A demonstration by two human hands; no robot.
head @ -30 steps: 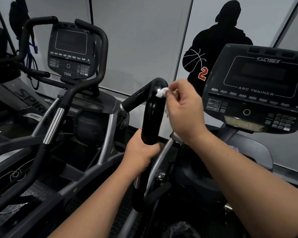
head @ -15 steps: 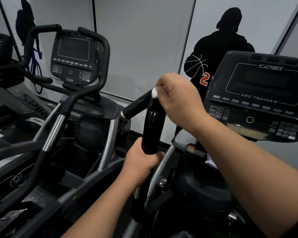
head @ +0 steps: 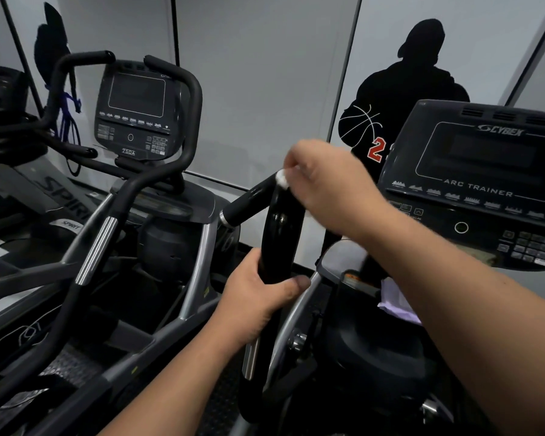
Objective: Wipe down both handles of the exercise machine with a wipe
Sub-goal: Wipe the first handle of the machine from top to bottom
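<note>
Both my forearms are bare from wrist to the frame's lower edge on either side of the black handle (head: 280, 234), no sleeves, watch, rings or gloves showing on my left hand (head: 258, 305) or my somewhat blurred right hand (head: 331, 184).

white wipe (head: 281, 179), glossy black handle (head: 279, 234), red 2 (head: 375, 149)
</note>
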